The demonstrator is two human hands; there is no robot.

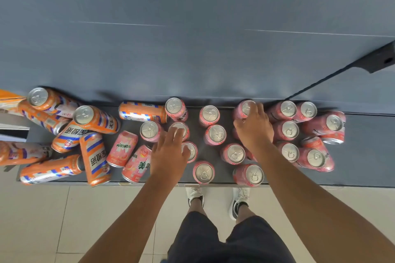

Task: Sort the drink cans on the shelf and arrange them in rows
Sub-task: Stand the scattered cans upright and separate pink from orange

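Note:
Several pink cans stand upright on the dark shelf (363,156), loosely lined up from the middle to the right. My right hand (254,128) grips an upright pink can (243,108) at the back. My left hand (168,156) reaches over two upright pink cans, its fingers on the top of one pink can (178,127); I cannot tell if it grips. Two pink cans (121,148) lie on their sides left of that hand. Several orange cans (94,119) lie jumbled at the left, one orange can (142,111) flat at the back.
A grey wall (192,28) rises right behind the shelf. A black bracket (380,60) juts out at the upper right. Below the shelf's front edge are pale floor tiles (64,220) and my own feet and legs.

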